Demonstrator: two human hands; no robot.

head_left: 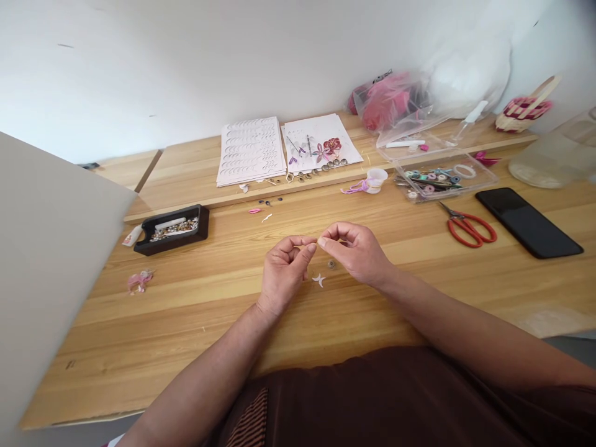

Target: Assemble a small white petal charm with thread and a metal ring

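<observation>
My left hand and my right hand meet above the middle of the wooden table, thumbs and forefingers pinched with the tips almost touching. Whatever lies between the fingertips is too small to make out. Just below them on the table lie small white crescent-shaped pieces and a small round greyish bead-like piece. Farther back are a pink petal-like piece, a wavy white strip and several small dark pieces.
At the left stand a black tray of beads and a pink ribbon bundle. Red-handled scissors, a black phone and a clear plastic box are at the right. Printed sheets lie on the raised shelf behind.
</observation>
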